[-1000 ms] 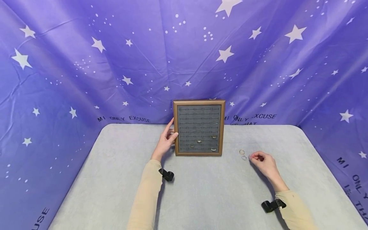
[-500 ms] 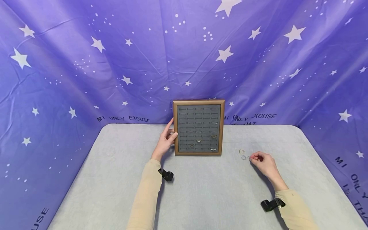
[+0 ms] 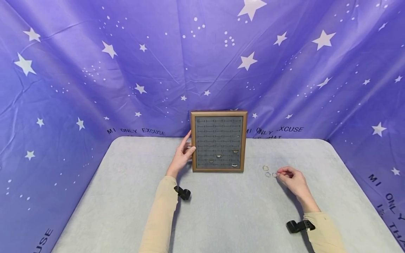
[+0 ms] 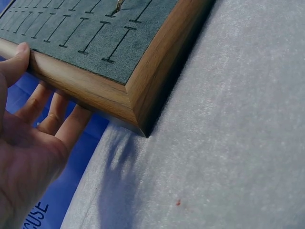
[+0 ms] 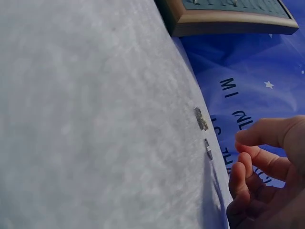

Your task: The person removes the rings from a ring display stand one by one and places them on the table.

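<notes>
Three thin rings (image 3: 268,174) loose on the table (image 3: 221,211), just beside the loosely curled, empty right hand (image 3: 292,179) (left hand (image 3: 182,154) clasping the ring board (image 3: 219,112) edge): probably light, hard, slippery, best pinched across the band.

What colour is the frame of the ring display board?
Brown wood, around a grey slotted pad; the frame shows best in the left wrist view.
</notes>
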Tool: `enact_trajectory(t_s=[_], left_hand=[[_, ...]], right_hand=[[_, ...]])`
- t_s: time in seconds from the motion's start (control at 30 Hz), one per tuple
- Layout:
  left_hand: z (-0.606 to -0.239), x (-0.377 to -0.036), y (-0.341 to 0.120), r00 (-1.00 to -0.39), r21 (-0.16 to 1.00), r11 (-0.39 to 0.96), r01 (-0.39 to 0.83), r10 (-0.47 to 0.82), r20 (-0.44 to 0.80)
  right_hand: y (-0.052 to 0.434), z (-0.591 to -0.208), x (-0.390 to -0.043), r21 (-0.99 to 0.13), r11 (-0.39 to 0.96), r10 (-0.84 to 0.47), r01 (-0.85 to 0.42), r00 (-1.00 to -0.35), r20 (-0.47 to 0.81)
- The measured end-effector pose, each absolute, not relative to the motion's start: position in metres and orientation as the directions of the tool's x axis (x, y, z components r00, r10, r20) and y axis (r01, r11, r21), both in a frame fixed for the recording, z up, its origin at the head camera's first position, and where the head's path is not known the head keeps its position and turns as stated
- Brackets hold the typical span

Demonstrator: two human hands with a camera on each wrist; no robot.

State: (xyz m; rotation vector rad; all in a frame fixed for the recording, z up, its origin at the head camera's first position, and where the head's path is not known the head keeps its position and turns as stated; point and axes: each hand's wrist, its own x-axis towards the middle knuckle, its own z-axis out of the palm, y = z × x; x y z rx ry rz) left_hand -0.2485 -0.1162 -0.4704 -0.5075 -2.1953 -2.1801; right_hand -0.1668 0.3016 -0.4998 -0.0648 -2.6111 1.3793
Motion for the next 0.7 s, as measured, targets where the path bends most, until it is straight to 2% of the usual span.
enact_trajectory(t_s=[0.33,0.7], left_hand=[[-0.469,-0.248,-0.117,-0.950,0.975,0.009,0.220,0.228,0.213],[-0.469,-0.248,-0.117,-0.948,0.976,-0.019,0.215,0.234,0.214]], right_hand=[[0.285,-0.489,-0.173,-0.906,0.421,0.103,-0.037,-0.991,0.088],[0.259,-0.481,-0.182,-0.931,0.347,0.071,-0.115,-0.986,0.148]])
